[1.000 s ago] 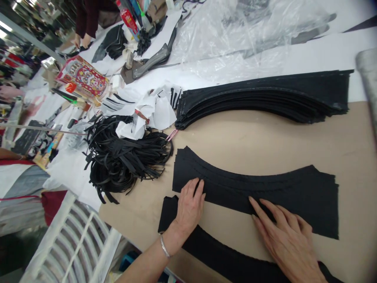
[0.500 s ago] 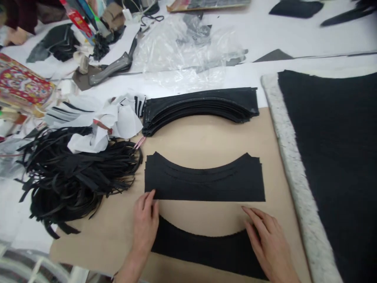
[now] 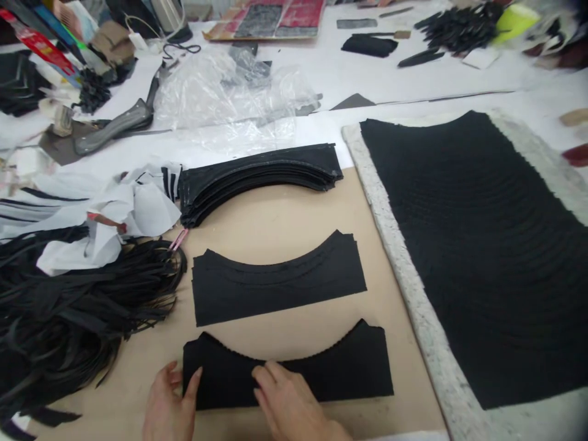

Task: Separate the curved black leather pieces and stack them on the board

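Observation:
A flat black piece (image 3: 340,373), fabric-like with a scooped upper edge, lies nearest me on the tan board (image 3: 275,211). At its left end is my left hand (image 3: 169,404), the thumb resting on the piece and the curled fingers apart from it, just beyond the edge. My right hand (image 3: 291,401) is closed, its fingertips bunched on the piece by the middle of the scooped edge; the palm covers part of the lower edge. Farther back lies a similar scooped black stack (image 3: 280,285), its layers slightly offset at the ends.
A thicker stack of curved black pieces (image 3: 257,174) lies behind. To the left are a heap of black strips (image 3: 92,306) and crumpled white scraps (image 3: 147,208). A large black sheet (image 3: 482,245) on a pale speckled slab (image 3: 395,263) fills the right. Clear plastic (image 3: 220,92) lies beyond.
The view has swung right. My right hand has moved from the nearest piece's right end to its middle, and my left hand is now at its left end, away from the stack behind.

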Demonstrator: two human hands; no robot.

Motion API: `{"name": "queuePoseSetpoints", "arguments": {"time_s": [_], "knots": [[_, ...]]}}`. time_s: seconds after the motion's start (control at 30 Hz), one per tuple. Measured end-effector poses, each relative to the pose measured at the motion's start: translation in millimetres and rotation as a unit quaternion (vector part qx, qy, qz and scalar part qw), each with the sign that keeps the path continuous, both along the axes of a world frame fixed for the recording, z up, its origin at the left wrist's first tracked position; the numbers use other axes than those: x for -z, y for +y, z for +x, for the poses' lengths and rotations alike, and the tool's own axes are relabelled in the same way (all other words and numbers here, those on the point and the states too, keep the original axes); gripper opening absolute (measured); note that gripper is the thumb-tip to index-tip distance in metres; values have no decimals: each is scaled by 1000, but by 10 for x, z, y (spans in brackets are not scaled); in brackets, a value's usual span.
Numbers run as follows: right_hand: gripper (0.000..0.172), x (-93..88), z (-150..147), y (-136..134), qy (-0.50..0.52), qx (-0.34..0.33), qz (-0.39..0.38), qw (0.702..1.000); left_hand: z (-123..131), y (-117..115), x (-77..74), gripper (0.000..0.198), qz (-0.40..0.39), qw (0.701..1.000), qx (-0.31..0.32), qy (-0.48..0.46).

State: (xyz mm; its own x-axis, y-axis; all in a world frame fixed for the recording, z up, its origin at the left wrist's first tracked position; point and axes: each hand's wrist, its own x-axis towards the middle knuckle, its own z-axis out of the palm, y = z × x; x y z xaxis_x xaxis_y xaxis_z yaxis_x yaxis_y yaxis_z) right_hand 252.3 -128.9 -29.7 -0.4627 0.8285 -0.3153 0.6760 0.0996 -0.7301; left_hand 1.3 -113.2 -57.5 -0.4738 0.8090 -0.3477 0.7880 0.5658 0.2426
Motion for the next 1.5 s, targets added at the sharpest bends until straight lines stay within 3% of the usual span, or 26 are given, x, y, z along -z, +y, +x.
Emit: {"name": "queuePoseSetpoints", "arguments": {"time_s": [0.1,0.23,0.47,0.77,0.9,1.03,1.3,1.5], "knots": [[19,8,-545,68,-8,-60,26,998,59,36,-99,55,-5,1000,-8,-29],[30,86,-1083,93,-26,-68,43,996,1,52,-138,49,-8,995,-44,-88],[19,192,-1515,212,-77,-31,-5,997,-199,52,-121,45,11,979,-64,-191],[21,133,-1500,282,-82,-63,-8,995,-259,26,-129,47,34,965,-90,-243],[22,119,-1403,338,-60,-72,-25,995,-233,-25,-202,47,85,961,-131,-227],[24,166,-1279,358,-31,-42,-47,998,-151,-76,-287,38,114,955,-110,-252],[16,338,-991,321,174,39,-80,981,6,-71,-312,30,102,902,-155,-390],[13,336,-927,346,264,88,-127,952,131,-67,-255,23,91,908,-85,-400]]}}
